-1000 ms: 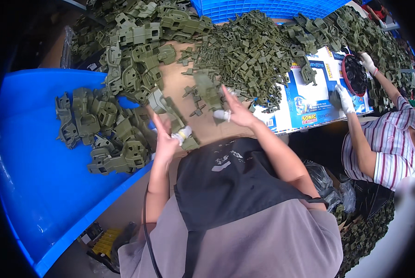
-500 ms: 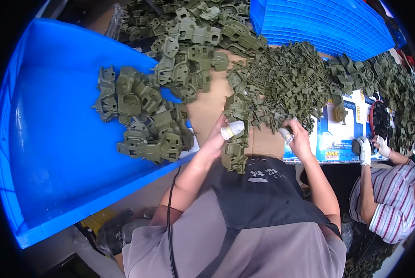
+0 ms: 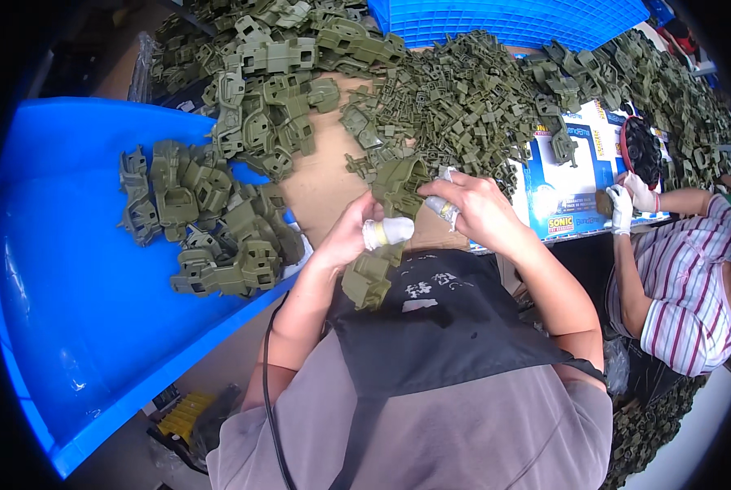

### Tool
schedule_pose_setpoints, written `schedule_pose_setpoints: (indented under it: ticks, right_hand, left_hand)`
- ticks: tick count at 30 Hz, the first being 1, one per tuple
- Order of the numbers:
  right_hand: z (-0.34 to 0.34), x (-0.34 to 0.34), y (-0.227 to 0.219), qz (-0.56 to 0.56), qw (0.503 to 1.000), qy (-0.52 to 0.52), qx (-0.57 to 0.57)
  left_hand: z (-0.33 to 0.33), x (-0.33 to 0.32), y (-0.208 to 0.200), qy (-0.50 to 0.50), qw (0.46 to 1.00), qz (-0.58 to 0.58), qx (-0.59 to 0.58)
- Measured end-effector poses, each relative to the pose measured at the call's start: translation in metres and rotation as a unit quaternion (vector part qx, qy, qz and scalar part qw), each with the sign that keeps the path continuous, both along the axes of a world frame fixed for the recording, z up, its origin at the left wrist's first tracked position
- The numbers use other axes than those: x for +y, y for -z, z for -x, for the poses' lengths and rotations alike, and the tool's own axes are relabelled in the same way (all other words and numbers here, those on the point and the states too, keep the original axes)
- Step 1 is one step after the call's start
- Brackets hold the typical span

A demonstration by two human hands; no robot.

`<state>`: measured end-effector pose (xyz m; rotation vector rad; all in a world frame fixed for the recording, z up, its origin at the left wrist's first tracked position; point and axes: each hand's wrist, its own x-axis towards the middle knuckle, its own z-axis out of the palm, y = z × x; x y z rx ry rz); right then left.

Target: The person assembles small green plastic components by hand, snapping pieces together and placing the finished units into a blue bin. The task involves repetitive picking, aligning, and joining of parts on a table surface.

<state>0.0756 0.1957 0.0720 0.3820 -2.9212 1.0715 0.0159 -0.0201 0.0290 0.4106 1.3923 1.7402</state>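
Note:
My left hand is closed around a long olive-green plastic toy vehicle body, whose lower end hangs over my black apron. White wrapping with a yellow band covers the left thumb. At the body's right side is my right hand, its thumb and fingers drawn together against the edge; anything small between them is hidden. The right thumb is wrapped in white too. Just beyond both hands spreads a heap of small green plastic parts.
Left, a large blue bin has several green vehicle bodies heaped at its edge. A blue crate stands at the back. On the right, a co-worker's gloved hands work near a red-rimmed round container with black contents.
My right hand has moved left from the small-parts heap to the vehicle body. The body has tilted in my left hand. The whole view has shifted.

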Motion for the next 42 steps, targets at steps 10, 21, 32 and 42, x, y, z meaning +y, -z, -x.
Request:
schedule_pose_setpoints:
  ticks: [10, 21, 32, 42]
  right_hand:
    - [0.0, 0.009, 0.026, 0.061, 0.996, -0.065, 0.001]
    - [0.006, 0.011, 0.054, -0.033, 0.991, -0.112, -0.063]
    - [0.074, 0.151, 0.193, -0.225, 0.885, 0.342, 0.221]
    - [-0.018, 0.004, 0.025, 0.182, 0.973, -0.059, -0.128]
  left_hand:
    - [-0.002, -0.002, 0.006, 0.023, 0.999, 0.022, 0.038]
    - [0.005, 0.005, 0.019, 0.077, 0.988, 0.117, 0.07]
    - [-0.005, -0.006, 0.064, -0.187, 0.946, -0.025, -0.263]
    - [-0.017, -0.006, 0.052, -0.182, 0.892, -0.016, -0.413]
